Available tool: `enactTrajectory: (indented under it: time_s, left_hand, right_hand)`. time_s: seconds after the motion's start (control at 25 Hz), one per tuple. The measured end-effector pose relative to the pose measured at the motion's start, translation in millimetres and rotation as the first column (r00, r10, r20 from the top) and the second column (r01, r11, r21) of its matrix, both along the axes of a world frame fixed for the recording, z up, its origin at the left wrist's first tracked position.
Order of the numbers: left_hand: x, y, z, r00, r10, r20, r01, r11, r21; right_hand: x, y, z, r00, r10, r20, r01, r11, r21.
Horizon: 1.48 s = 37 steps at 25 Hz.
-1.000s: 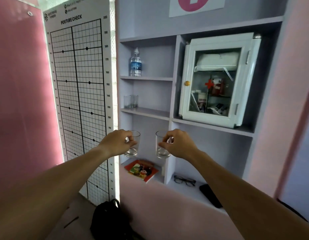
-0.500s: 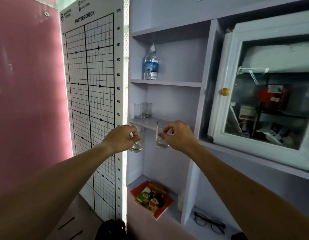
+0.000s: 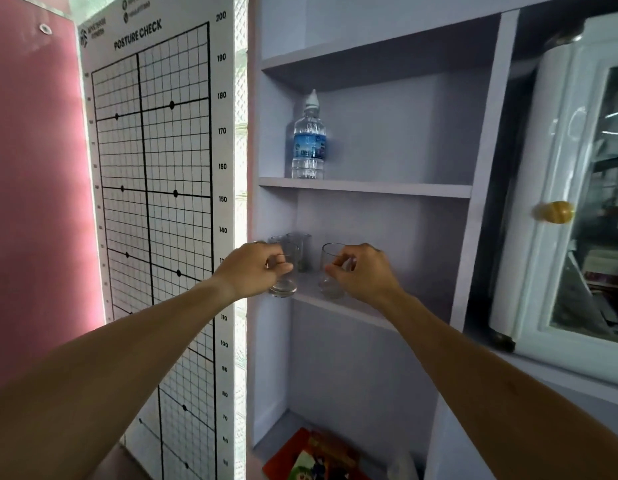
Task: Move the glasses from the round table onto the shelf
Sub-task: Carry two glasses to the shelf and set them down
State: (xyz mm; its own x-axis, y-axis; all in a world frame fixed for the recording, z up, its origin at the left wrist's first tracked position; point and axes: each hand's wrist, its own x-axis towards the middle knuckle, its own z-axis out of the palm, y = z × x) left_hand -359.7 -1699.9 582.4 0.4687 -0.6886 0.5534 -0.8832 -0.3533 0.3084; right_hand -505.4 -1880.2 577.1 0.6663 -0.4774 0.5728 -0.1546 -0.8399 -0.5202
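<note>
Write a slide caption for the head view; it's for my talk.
Left hand and right hand each bring a glass to the shelf.

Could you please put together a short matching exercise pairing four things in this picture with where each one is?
Things:
1. water bottle
2. glass in the left hand
3. glass in the right hand
4. yellow knob

Places:
A. on the white cabinet door at the right
B. standing on the upper shelf board
C. at the front left edge of the middle shelf board, just in front of glasses already there
D. over the middle shelf board, to the right of the other held glass

Pairs: 1-B, 2-C, 3-D, 4-A
</note>
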Motion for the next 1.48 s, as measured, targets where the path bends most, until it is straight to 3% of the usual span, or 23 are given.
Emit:
enactTrajectory:
  time_s: [0.4, 0.88, 1.12, 1.24, 1.48]
  left_hand:
    - [39.0, -30.4, -0.3, 1.0, 0.023, -0.015, -0.023, 1.0, -0.015]
    - [47.8, -43.4, -7.8, 0.999, 0.035, -0.019, -0.035, 0.999, -0.015]
    - [53.4, -42.9, -10.6, 0.998, 0.057, -0.019, -0.057, 0.998, -0.017]
    - [52.8, -44.1, -11.4, 0.998, 0.065, -0.017, -0.065, 0.998, -0.025]
    - [50.9, -43.4, -11.1, 0.998, 0.052, -0.019, -0.052, 0.998, -0.028]
  right_hand:
    - [58.0, -40.0, 3.9, 0.999, 0.043, -0.03, -0.042, 0.998, 0.05]
    - [87.1, -58.3, -8.2, 0.996, 0.081, 0.041, -0.084, 0.994, 0.077]
    - [89.2, -64.2, -15.5, 0.987, -0.016, 0.158, -0.004, 0.992, 0.125]
    - [88.9, -64.0, -18.8, 0.988, -0.086, 0.13, 0.08, 0.996, 0.05]
    - [94.7, -62.5, -29.6, 0.988, -0.038, 0.152, 0.031, 0.998, 0.048]
